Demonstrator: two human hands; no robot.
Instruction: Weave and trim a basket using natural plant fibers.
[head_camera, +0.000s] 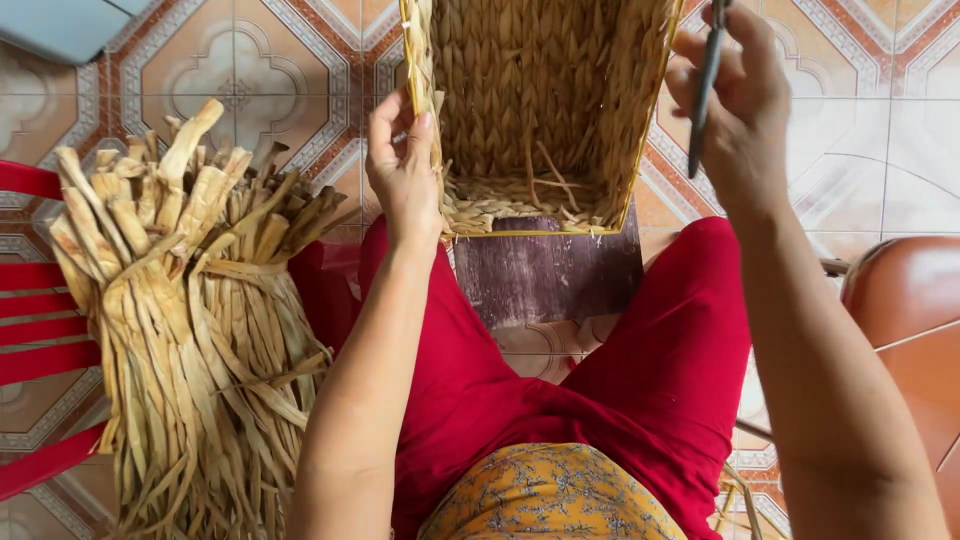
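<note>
Left hand (402, 165): pinching basket (540, 110) rim. Right hand (735, 105): fingers curled round dark tool (703, 95), beside basket's other wall. Straw bundle (190, 320) lies well apart, left.

Woven basket (540, 110): tan plaited fibre, yellow wire rim, rectangular, tipped with its opening toward the viewer, resting on a dark wooden block. Slim dark tool (705, 85): held upright at the basket's right.

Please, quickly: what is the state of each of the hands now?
Left hand: closed, gripping the rim of the woven basket.
Right hand: closed around a thin dark tool.
</note>
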